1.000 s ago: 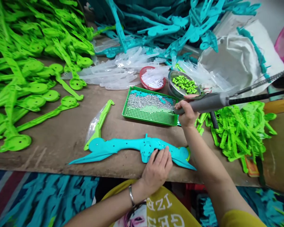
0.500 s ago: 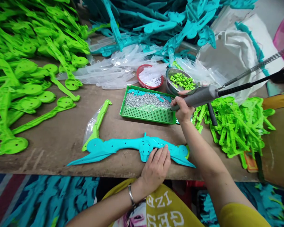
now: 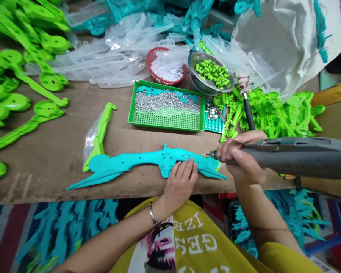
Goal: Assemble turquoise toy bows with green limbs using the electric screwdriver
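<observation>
A blue plastic toy bow body (image 3: 142,161) lies across the table in front of me, its wing tips toward me. My left hand (image 3: 180,180) lies flat on its right half, fingers stretched out. Wrapped round a grey electric screwdriver (image 3: 298,155) is my right hand (image 3: 243,157). The driver is held nearly level, its bit pointing left at the right end of the bow body; contact cannot be made out. A green limb (image 3: 100,132) with a clear plastic piece sticks up from the left end. Part of another green piece shows at the right end.
Behind the bow body stands a green tray (image 3: 166,120) of small screws, beside a small blue tray (image 3: 214,123). A red basket (image 3: 152,60) and a metal bowl (image 3: 194,60) of green plugs stand farther back. Green parts (image 3: 272,113) heap at right; more (image 3: 19,102) lie left.
My right hand has brought the screwdriver from beside the screw tray down and right, to the bow body's right end. My left hand stays on the bow body. The camera view has shifted.
</observation>
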